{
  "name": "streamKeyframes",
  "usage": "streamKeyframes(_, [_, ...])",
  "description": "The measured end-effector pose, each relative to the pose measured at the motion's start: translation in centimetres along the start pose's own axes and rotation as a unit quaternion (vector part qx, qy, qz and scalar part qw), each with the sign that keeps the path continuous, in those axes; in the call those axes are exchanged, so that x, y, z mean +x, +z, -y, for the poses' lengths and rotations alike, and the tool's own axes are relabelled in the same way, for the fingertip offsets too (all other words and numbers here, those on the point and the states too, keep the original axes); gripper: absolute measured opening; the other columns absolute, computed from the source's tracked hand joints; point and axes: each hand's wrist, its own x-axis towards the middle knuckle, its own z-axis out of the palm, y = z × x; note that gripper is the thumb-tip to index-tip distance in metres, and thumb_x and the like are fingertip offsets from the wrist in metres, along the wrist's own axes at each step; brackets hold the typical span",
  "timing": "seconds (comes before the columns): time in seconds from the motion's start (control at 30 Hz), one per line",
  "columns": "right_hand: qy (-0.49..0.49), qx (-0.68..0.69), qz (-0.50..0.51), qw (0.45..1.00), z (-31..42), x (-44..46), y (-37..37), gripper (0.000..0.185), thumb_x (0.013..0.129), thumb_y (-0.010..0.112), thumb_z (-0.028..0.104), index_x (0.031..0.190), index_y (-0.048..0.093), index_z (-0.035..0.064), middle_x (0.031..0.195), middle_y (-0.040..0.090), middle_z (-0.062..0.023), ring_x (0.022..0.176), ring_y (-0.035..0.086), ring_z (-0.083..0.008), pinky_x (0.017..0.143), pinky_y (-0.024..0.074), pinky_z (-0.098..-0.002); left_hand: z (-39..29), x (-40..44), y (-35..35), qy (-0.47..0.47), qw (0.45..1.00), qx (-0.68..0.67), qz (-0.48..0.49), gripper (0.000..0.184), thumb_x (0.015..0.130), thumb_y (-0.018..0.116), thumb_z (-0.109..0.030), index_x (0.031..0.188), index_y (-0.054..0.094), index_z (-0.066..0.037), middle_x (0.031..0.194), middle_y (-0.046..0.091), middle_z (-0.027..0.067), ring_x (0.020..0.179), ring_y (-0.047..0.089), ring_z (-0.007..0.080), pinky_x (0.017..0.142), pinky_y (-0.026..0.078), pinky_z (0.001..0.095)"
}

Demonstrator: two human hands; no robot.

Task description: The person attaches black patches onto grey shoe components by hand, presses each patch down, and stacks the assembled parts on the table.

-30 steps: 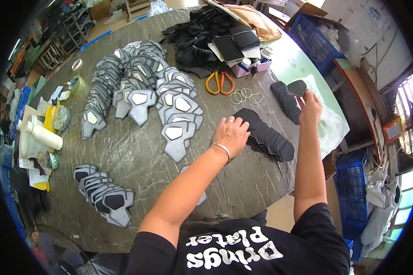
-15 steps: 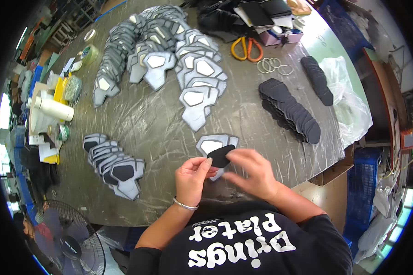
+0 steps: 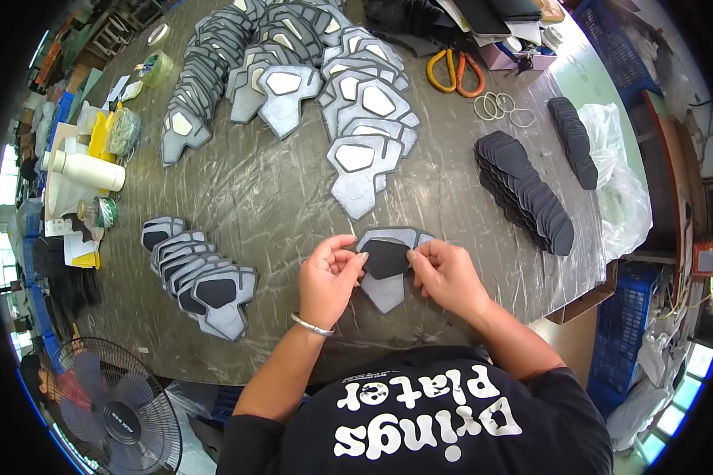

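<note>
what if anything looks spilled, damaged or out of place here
Nothing clearly stands out: I see no spill or damage. The left hand and right hand hold the black patch over the grey piece without obvious skew. At most, the thin pale loops lie loose near the scissors, a little untidy.

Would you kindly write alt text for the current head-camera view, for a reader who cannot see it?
A person's left hand and right hand hold a black patch by its edges over a gray panel on a dark table. Farther back lie overlapping gray panels with pale centers; at left, a row with black centers; at right, stacked black patches.
</note>
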Motion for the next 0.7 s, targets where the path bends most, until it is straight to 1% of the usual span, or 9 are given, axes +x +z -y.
streamKeyframes(0.03, [0.003, -0.012, 0.001, 1.0, 0.1, 0.3, 0.0, 0.023, 0.091, 0.062, 0.017, 0.083, 0.063, -0.0045, 0.056, 0.061, -0.008, 0.049, 0.059, -0.0113, 0.048, 0.0448, -0.0286, 0.4, 0.3, 0.0, 0.003, 1.0, 0.005, -0.002, 0.036, 0.085, 0.07, -0.004, 0.116, 0.051, 0.0, 0.08, 0.065, 0.0055, 0.059, 0.059, 0.0071, 0.05, 0.046, 0.019])
streamKeyframes(0.17, [0.002, -0.043, -0.013, 0.999, 0.4, 0.8, 0.4, 0.022, 0.091, 0.061, 0.016, 0.083, 0.062, -0.0042, 0.055, 0.061, -0.0104, 0.046, 0.06, -0.0154, 0.047, 0.0452, -0.0306, 0.1, 0.5, 0.4, 0.005, 0.999, 0.034, -0.031, 0.037, 0.084, 0.07, -0.003, 0.114, 0.048, -0.001, 0.078, 0.065, 0.0057, 0.057, 0.059, 0.0066, 0.045, 0.043, 0.0187])
streamKeyframes(0.27, [-0.016, -0.062, -0.028, 0.998, -0.2, 1.1, 0.6, 0.021, 0.091, 0.061, 0.015, 0.083, 0.062, -0.0044, 0.055, 0.06, -0.0127, 0.046, 0.06, -0.0171, 0.047, 0.0452, -0.0318, 0.1, 0.6, 0.6, 0.011, 0.998, 0.053, -0.039, 0.037, 0.084, 0.071, -0.003, 0.113, 0.048, -0.001, 0.078, 0.065, 0.0058, 0.056, 0.058, 0.0061, 0.044, 0.042, 0.0185])
streamKeyframes(0.37, [-0.018, -0.057, -0.017, 0.998, -0.4, 1.2, 0.6, 0.023, 0.094, 0.059, 0.017, 0.088, 0.062, -0.0046, 0.056, 0.061, -0.0066, 0.043, 0.054, -0.0094, 0.041, 0.042, -0.026, 0.3, 0.6, 0.7, 0.02, 0.997, 0.067, -0.042, 0.037, 0.084, 0.071, -0.002, 0.113, 0.048, -0.001, 0.077, 0.064, 0.0058, 0.056, 0.057, 0.0059, 0.044, 0.042, 0.0184])
streamKeyframes(0.47, [-0.005, -0.071, -0.034, 0.997, 0.2, 1.2, 0.6, 0.021, 0.09, 0.063, 0.014, 0.082, 0.063, -0.0049, 0.056, 0.061, -0.0148, 0.048, 0.061, -0.0194, 0.049, 0.0458, -0.0327, 0.4, 0.7, 0.7, 0.019, 0.996, 0.075, -0.043, 0.036, 0.084, 0.071, -0.002, 0.112, 0.048, 0.0, 0.077, 0.064, 0.0057, 0.056, 0.057, 0.0057, 0.044, 0.042, 0.0185])
streamKeyframes(0.53, [-0.007, -0.078, -0.039, 0.996, 0.0, 1.2, 0.7, 0.021, 0.09, 0.063, 0.014, 0.082, 0.063, -0.0051, 0.058, 0.062, -0.0157, 0.049, 0.062, -0.0209, 0.05, 0.0462, -0.0331, 0.3, 0.6, 0.8, 0.016, 0.996, 0.081, -0.043, 0.036, 0.084, 0.07, -0.001, 0.112, 0.048, 0.0, 0.077, 0.064, 0.0055, 0.056, 0.057, 0.0056, 0.046, 0.043, 0.0186])
streamKeyframes(0.63, [-0.022, -0.082, -0.052, 0.995, -0.4, 1.3, 0.9, 0.021, 0.089, 0.064, 0.015, 0.081, 0.063, -0.0049, 0.061, 0.063, -0.017, 0.052, 0.063, -0.024, 0.052, 0.0474, -0.0338, 0.9, 0.7, 0.8, 0.045, 0.993, 0.099, -0.044, 0.034, 0.084, 0.07, -0.001, 0.111, 0.049, -0.001, 0.077, 0.063, 0.0049, 0.056, 0.057, 0.0058, 0.048, 0.045, 0.0189])
streamKeyframes(0.7, [-0.033, -0.086, -0.061, 0.994, -0.6, 1.3, 1.1, 0.021, 0.088, 0.065, 0.015, 0.081, 0.063, -0.0045, 0.063, 0.064, -0.0177, 0.055, 0.065, -0.0266, 0.053, 0.0486, -0.0346, 1.1, 0.8, 0.7, 0.056, 0.991, 0.114, -0.043, 0.031, 0.084, 0.07, -0.002, 0.108, 0.052, 0.0, 0.074, 0.065, 0.0057, 0.057, 0.06, 0.0072, 0.051, 0.047, 0.0215])
